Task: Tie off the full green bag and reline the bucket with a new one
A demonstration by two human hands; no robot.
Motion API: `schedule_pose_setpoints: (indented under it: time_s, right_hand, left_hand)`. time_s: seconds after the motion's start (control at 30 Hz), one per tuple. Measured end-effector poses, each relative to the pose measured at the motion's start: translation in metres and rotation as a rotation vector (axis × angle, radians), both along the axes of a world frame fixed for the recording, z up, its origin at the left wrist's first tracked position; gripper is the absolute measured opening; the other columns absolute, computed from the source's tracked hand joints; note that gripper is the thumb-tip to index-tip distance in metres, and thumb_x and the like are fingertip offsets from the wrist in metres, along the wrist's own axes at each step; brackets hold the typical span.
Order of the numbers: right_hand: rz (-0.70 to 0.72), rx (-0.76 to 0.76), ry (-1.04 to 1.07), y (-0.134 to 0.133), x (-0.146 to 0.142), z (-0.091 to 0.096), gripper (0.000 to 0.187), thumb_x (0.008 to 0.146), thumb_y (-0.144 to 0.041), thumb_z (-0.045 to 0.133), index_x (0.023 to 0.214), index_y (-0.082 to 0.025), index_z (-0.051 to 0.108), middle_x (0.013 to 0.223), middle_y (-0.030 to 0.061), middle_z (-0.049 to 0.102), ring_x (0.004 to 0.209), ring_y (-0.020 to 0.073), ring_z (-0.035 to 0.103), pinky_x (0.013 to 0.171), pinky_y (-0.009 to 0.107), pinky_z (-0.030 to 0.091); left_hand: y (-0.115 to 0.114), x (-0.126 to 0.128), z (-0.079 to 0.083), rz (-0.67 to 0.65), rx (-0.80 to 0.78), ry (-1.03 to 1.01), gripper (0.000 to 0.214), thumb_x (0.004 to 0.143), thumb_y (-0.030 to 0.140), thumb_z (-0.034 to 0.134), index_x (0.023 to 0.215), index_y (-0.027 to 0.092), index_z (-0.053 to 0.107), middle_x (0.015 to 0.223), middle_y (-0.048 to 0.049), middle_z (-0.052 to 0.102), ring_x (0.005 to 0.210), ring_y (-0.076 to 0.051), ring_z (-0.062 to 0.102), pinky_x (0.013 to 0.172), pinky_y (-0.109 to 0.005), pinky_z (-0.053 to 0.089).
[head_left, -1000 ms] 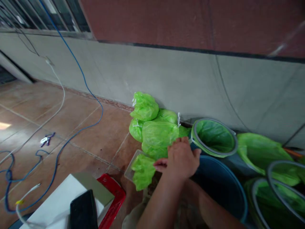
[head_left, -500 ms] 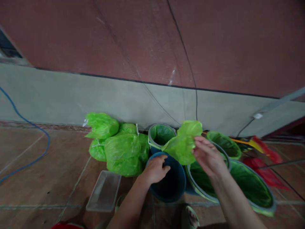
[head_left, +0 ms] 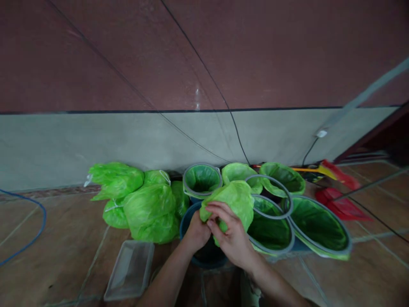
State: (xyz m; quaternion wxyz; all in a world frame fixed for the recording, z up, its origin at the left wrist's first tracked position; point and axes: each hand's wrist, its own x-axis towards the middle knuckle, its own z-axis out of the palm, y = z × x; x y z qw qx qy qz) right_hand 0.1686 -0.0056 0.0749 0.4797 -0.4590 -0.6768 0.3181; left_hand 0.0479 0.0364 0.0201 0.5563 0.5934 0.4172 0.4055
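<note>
Above a dark blue bin, a green plastic bag hangs bunched between my two hands. My left hand is closed on the bag's near edge at the left. With bent fingers, my right hand pinches the same edge, its fingertips close to the left ones. The bag partly covers the bin's mouth. A grey ring leans over the lined bins just right of the bag.
Tied full green bags are piled at the left, with a clear plastic tray in front. Several green-lined bins stand along the wall. A red dustpan lies at far right, a blue hose at far left.
My right hand has come left with the green bag, over the blue bin. My left hand, open before, has closed on the bag's edge. The view has turned slightly right.
</note>
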Motion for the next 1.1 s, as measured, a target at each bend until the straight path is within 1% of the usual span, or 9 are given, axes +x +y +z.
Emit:
schedule_pose_setpoints:
  time_s: [0.13,0.2,0.3,0.47,0.63,0.73,0.83,0.97,1.1]
  right_hand:
    - [-0.242,0.082,-0.058,0.011,0.028,-0.004,0.026,0.091,-0.024,0.053,0.115,-0.024,0.063,0.127,0.0099,0.057,0.09,0.0191,0.064,0.089,0.04,0.052]
    - [-0.277,0.093,-0.096,0.018,0.041,-0.005,0.029,0.091,-0.026,0.053,0.119,-0.025,0.06,0.13,0.0106,0.055,0.103,0.0231,0.062,0.091,0.043,0.052]
    - [-0.203,0.137,-0.223,0.022,0.051,-0.003,0.042,0.089,-0.026,0.057,0.13,-0.024,0.052,0.137,0.0109,0.052,0.127,0.0275,0.049,0.105,0.048,0.043]
    - [-0.033,0.187,-0.363,0.018,0.045,0.001,0.055,0.086,-0.021,0.059,0.139,-0.022,0.045,0.142,0.0116,0.049,0.135,0.0272,0.041,0.111,0.05,0.034]
    - [0.058,0.173,-0.458,0.016,0.033,-0.007,0.045,0.082,-0.012,0.057,0.126,-0.021,0.058,0.115,0.0093,0.066,0.116,0.026,0.055,0.103,0.049,0.039]
    - [0.062,0.156,-0.457,0.016,0.031,-0.012,0.038,0.077,-0.004,0.052,0.107,-0.021,0.066,0.097,0.0068,0.068,0.098,0.0246,0.059,0.091,0.045,0.045]
    - [-0.045,0.142,-0.34,0.02,0.035,-0.016,0.035,0.074,-0.002,0.047,0.094,-0.021,0.068,0.091,0.0059,0.068,0.092,0.0231,0.06,0.086,0.041,0.047]
    - [-0.271,0.054,-0.081,0.028,0.05,-0.02,0.025,0.077,-0.012,0.051,0.094,-0.021,0.068,0.089,0.0035,0.07,0.082,0.0201,0.063,0.075,0.033,0.049]
    - [-0.48,0.01,0.128,0.039,0.07,-0.021,0.013,0.077,-0.026,0.062,0.085,-0.02,0.07,0.076,0.0012,0.069,0.069,0.0178,0.061,0.065,0.029,0.048]
  left_hand:
    - [0.005,-0.009,0.014,0.183,-0.103,-0.024,0.029,0.071,0.018,0.056,0.097,0.017,0.069,0.098,-0.0037,0.073,0.093,-0.022,0.065,0.089,-0.035,0.051]
    - [0.004,-0.013,0.022,0.173,-0.147,-0.006,0.03,0.072,0.021,0.058,0.1,0.017,0.07,0.102,-0.0046,0.073,0.097,-0.023,0.065,0.091,-0.036,0.05]
    - [0.001,-0.017,0.029,0.013,-0.203,-0.008,0.034,0.072,0.025,0.063,0.105,0.018,0.069,0.104,-0.0049,0.073,0.096,-0.023,0.066,0.088,-0.036,0.051]
    - [0.0,-0.016,0.025,-0.185,-0.16,0.079,0.031,0.073,0.031,0.068,0.101,0.017,0.069,0.094,-0.0041,0.073,0.083,-0.019,0.064,0.077,-0.031,0.051]
    - [0.0,-0.013,0.017,-0.292,-0.05,0.221,0.015,0.076,0.028,0.062,0.084,0.016,0.066,0.074,0.0004,0.066,0.066,-0.013,0.055,0.063,-0.024,0.046]
    - [-0.001,-0.012,0.017,-0.323,-0.014,0.273,0.012,0.076,0.027,0.061,0.08,0.016,0.065,0.07,0.0018,0.062,0.065,-0.012,0.052,0.061,-0.022,0.043]
    - [0.0,-0.013,0.019,-0.347,-0.034,0.332,0.017,0.079,0.03,0.059,0.074,0.015,0.065,0.065,0.0023,0.058,0.062,-0.011,0.049,0.058,-0.022,0.041]
    - [0.003,-0.017,0.02,-0.381,-0.051,0.341,0.023,0.079,0.033,0.058,0.081,0.014,0.07,0.067,0.0016,0.061,0.062,-0.012,0.051,0.06,-0.023,0.042]
    - [0.007,-0.023,0.019,-0.296,0.019,0.467,0.023,0.077,0.031,0.058,0.082,0.014,0.073,0.068,0.0005,0.064,0.066,-0.015,0.055,0.062,-0.024,0.043]
